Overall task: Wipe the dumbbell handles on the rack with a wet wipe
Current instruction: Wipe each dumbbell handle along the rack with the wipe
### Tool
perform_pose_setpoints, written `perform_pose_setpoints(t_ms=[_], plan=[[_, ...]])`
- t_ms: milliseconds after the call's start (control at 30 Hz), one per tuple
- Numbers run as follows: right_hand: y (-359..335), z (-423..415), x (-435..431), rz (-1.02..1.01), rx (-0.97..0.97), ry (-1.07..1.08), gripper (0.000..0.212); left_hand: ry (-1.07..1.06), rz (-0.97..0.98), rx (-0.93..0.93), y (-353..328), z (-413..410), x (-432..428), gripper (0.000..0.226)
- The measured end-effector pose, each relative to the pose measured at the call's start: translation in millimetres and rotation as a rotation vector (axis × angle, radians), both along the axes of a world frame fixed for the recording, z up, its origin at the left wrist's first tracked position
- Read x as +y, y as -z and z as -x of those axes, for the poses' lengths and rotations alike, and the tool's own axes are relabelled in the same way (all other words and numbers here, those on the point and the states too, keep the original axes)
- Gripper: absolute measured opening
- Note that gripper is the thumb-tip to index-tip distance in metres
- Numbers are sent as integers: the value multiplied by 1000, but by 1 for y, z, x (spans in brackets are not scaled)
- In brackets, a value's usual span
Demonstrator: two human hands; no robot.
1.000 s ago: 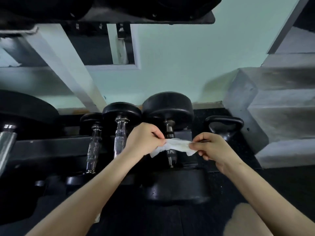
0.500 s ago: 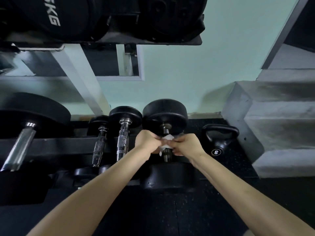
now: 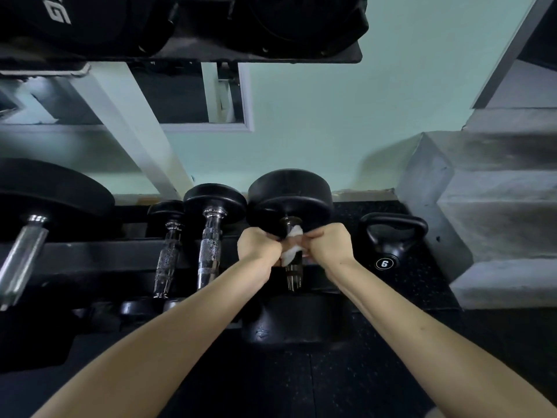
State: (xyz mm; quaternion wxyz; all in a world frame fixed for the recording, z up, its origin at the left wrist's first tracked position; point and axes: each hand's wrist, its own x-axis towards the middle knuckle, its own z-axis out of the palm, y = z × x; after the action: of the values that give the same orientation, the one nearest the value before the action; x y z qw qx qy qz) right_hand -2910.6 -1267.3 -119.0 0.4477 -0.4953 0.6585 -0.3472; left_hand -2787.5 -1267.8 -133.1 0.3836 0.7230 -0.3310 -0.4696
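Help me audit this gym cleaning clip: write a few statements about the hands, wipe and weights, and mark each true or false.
1. The left grip and right grip both hold the wipe against the rightmost dumbbell handle. True.
2. The kettlebell stands left of the dumbbells. False: it stands to their right.
3. The kettlebell is marked 6. True.
4. One grip rests on a neighbouring bar. False: the chrome handle next along is untouched.

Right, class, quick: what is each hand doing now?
Left hand: closed, gripping the wipe on the handle.
Right hand: closed, gripping the wipe too.
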Motion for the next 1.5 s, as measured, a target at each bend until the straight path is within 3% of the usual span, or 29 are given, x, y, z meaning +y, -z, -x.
perform_pose_setpoints(t_ms=[133,300,367,467,600,733,833,967,1000,1100,1233,1333,1500], plan=[[1,-7,-13,-12,-92,97,26,-165,43,74,-18,7,-6,21],[-1,7,-5,-115,-134,-36,20,-25,-9,100,-11,-6,-2,27],[1,10,-8,-56,-32,-39,20,41,38,-63,-9,-12,1,28],[-1,7,-3,125,288,2,22,99,172,-247,-15,-10,4,23],[4,2,10,406,431,-119,7,110,173,-102,-11,-8,4,13],[6,6,5,439,517,-309,48,129,10,136,-11,-6,8,5],[7,5,2,378,390,-268,54,-16,-47,216,-12,0,2,7],[4,3,-8,5,-257,-63,25,-144,15,163,-12,9,-6,12],[2,3,-7,-53,-326,-42,19,-133,24,175,-12,9,-6,12],[5,6,1,-109,-365,-57,15,3,1,192,-10,-2,1,16],[9,19,13,-110,-178,-201,13,278,-85,84,-15,-12,15,24],[4,14,11,-88,-193,-167,2,232,-136,83,-16,-9,6,29],[-2,-4,-5,-50,-305,90,24,87,-74,154,-11,-3,-7,41]])
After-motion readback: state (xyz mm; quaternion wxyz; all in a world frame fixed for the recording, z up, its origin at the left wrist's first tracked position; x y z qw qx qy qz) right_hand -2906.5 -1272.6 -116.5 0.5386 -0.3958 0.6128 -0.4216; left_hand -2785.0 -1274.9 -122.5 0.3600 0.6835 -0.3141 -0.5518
